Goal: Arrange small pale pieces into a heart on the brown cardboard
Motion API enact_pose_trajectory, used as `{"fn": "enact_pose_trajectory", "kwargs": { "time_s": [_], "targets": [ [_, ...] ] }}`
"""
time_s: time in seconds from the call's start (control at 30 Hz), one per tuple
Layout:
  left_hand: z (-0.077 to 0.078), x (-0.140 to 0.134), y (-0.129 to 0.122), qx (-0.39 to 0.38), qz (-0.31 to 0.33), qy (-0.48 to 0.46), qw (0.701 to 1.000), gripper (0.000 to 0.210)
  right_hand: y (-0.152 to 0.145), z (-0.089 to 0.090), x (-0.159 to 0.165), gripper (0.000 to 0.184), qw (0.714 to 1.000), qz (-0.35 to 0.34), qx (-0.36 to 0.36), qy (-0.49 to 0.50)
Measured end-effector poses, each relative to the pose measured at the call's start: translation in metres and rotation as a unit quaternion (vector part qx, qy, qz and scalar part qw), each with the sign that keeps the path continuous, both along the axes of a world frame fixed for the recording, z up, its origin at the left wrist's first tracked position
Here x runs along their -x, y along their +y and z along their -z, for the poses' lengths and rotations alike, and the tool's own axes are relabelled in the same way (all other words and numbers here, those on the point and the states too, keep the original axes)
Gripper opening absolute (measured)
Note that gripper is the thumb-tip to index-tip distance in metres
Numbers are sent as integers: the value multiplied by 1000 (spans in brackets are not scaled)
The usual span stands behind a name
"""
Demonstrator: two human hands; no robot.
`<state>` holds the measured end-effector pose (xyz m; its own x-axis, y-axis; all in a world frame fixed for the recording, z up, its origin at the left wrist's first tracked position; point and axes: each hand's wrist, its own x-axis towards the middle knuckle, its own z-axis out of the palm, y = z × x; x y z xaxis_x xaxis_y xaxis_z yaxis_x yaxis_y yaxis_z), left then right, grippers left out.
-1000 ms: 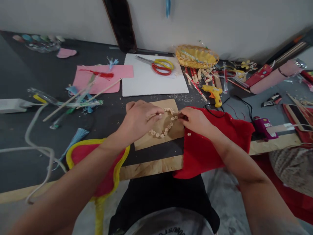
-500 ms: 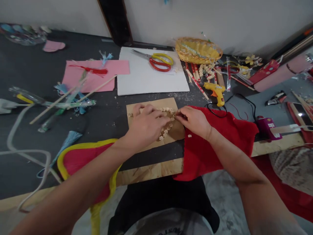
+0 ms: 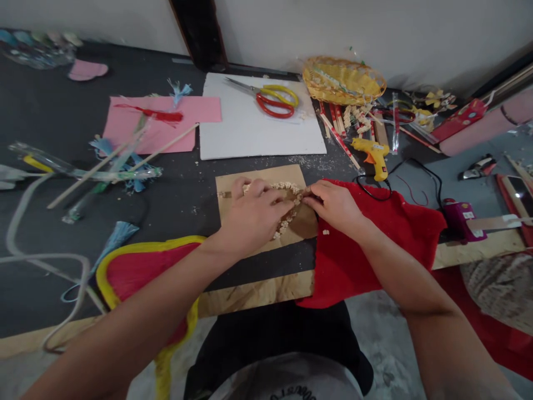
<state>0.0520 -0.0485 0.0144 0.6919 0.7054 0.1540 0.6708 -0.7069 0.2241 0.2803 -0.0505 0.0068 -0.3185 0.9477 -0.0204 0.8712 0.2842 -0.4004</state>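
Note:
A sheet of brown card (image 3: 306, 223) lies before me, carrying a curved band of small cream flower-shaped pieces (image 3: 285, 223). Across the card's left part rests my left hand (image 3: 256, 214), fingers spread over the band and partly hiding it. My right hand (image 3: 335, 205) pinches with thumb and forefinger at the band's right end; what sits between the fingertips is too small to make out. Beneath that hand spreads a red cloth (image 3: 353, 266), with one loose cream flower piece (image 3: 326, 232) on it.
Behind the card are a white board (image 3: 258, 139) with scissors (image 3: 275, 103), a wicker basket (image 3: 343, 83) and a yellow glue gun (image 3: 375, 155). Pink paper (image 3: 166, 136) and sticks lie left. A red fan-like piece with yellow edging (image 3: 145, 264) is under my left forearm.
Both hands stay at the card, and the right fingertips keep their pinch at the band's right end. The view has shifted slightly; little else differs.

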Motion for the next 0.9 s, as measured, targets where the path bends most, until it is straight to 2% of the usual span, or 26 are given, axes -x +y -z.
{"fn": "enact_pose_trajectory", "kwargs": {
  "time_s": [0.23, 0.47, 0.67, 0.9],
  "targets": [
    [2, 1, 1, -8, 1, 0, 1000, 32, -1, -1, 5, 20, 1000, 13, 2, -20],
    [8, 2, 1, -45, 10, -23, 999, 29, 0, 5, 2, 20, 1000, 7, -26, -7],
    [12, 2, 2, -31, 4, -44, 999, 26, 0, 8, -3, 15, 999, -8, -33, 26],
    [13, 0, 1, -22, -6, -50, 998, 29, -1, 8, 1, 19, 999, -2, -44, 7]
  ]
}}
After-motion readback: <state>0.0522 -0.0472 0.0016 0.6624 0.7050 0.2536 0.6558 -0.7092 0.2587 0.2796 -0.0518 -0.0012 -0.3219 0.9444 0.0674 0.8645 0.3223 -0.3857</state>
